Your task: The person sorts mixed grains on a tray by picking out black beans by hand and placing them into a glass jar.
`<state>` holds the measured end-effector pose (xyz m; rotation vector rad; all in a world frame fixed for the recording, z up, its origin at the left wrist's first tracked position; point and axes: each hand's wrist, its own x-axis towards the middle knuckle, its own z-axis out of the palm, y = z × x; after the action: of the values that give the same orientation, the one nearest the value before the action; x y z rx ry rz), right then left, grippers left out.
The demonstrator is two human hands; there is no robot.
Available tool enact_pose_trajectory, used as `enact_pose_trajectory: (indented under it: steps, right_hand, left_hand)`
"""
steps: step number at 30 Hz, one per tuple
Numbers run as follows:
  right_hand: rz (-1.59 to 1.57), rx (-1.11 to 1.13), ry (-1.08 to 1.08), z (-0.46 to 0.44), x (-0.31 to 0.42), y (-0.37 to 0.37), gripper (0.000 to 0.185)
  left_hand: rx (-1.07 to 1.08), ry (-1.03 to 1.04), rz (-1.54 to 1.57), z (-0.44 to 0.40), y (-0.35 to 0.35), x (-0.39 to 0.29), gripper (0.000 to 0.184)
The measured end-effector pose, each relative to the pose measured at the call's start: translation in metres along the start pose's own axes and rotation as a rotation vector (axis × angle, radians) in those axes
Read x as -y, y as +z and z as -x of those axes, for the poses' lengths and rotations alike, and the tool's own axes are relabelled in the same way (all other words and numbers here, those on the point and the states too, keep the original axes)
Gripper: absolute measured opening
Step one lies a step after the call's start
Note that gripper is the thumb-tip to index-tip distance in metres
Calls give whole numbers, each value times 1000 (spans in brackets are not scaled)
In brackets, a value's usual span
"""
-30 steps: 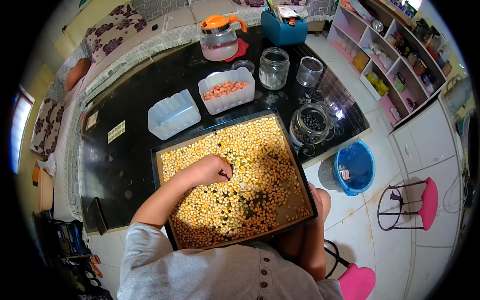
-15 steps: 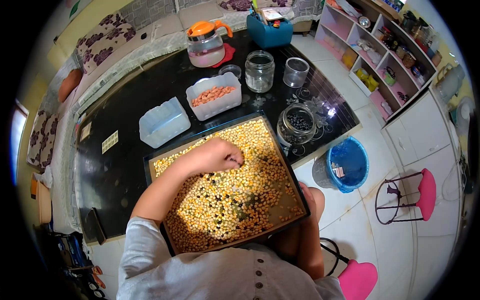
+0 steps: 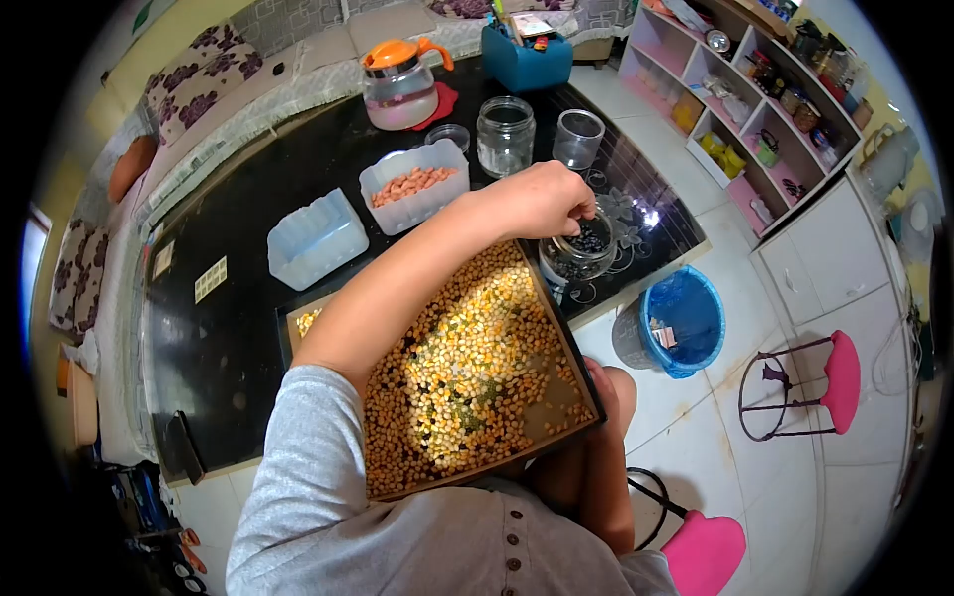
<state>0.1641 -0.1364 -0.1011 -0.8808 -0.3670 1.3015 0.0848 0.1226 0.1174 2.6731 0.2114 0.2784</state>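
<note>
My left hand (image 3: 542, 202) is over the mouth of a glass jar (image 3: 574, 268) that holds black beans (image 3: 591, 236). Its fingers are pinched together, and whatever they hold is hidden. My left forearm crosses above a dark-rimmed tray (image 3: 568, 343), which rests partly on the table edge and near my lap. Spread over the tray are yellow corn kernels (image 3: 477, 338), mixed with black beans and small green grains. On the tray's right side, my right hand (image 3: 603, 389) grips the rim, its fingers partly hidden.
Behind the tray on the black table (image 3: 219, 358) stand a translucent tub (image 3: 316, 238), a tub of peanuts (image 3: 415, 189), an open glass jar (image 3: 505, 139), a clear cup (image 3: 578, 139) and an orange-lidded jug (image 3: 397, 94). A blue-lined bin (image 3: 681, 323) and pink stool (image 3: 843, 382) are at right.
My left hand has left the kernels in the tray and moved right and away from me, to the jar of black beans. My right hand stays on the tray rim.
</note>
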Motion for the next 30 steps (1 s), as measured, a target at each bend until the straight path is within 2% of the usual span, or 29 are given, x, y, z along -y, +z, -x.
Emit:
enact_pose_trajectory:
  steps: [5, 11, 14, 20, 24, 30]
  right_hand:
    - [32, 27, -3, -5, -1, -4, 40]
    - [26, -18, 43, -13, -11, -21, 33]
    - [44, 40, 21, -10, -8, -19, 41]
    - [108, 45, -48, -4, 1, -4, 44]
    - [23, 28, -17, 2, 9, 11, 42]
    - [-63, 41, -6, 2, 7, 8, 39]
  left_hand:
    - [-54, -5, 110, 64, 1, -1, 12]
    - [184, -129, 265, 161, 58, 3, 8]
    - [235, -158, 296, 190, 76, -3, 13]
    - [247, -210, 204, 207, 92, -9, 13]
    - [273, -215, 159, 205, 89, -13, 11]
    - [184, -280, 231, 199, 85, -19, 11]
